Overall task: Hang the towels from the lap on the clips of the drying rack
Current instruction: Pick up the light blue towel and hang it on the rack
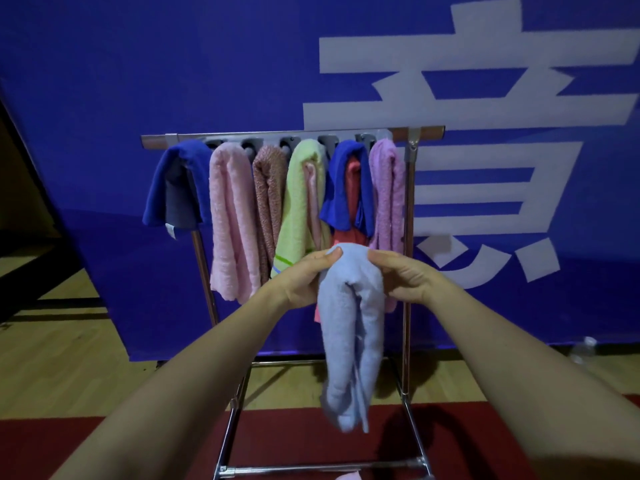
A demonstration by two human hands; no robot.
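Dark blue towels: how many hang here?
2. One dark blue towel covers a grey towel at the rack's left end; another covers a red towel, second from right. More may hide underneath.

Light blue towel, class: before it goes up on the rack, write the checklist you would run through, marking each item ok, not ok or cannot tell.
1. Left hand grips the top fold of the light blue terry towel: ok.
2. Right hand grips the fold's other side: ok.
3. Towel hangs straight below the hands, not snagged: ok.
4. Towel level with the top bar of the metal drying rack: not ok, it is held well below the bar.
5. A free clip on that bar: cannot tell; each of the grey clips in view seems to have a towel under it.
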